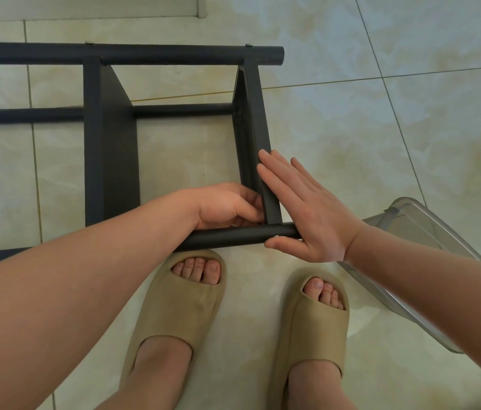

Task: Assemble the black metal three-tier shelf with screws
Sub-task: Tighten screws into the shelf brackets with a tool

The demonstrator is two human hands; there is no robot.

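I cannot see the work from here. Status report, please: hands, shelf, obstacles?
Left hand curled at inner corner, grip hidden. Right hand flat against end tier, thumb by screw. Shelf on its side. Clear bin aside, not blocking.

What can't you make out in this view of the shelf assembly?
Head view: curled fingers of the left hand hide whether they hold anything at the corner.
The shelf runs off the left edge; tiers uncountable.
The clear container sits partly behind the right forearm; contents unclear.

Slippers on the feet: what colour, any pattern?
Plain tan-beige slippers, no pattern; the head view shows them clearly.
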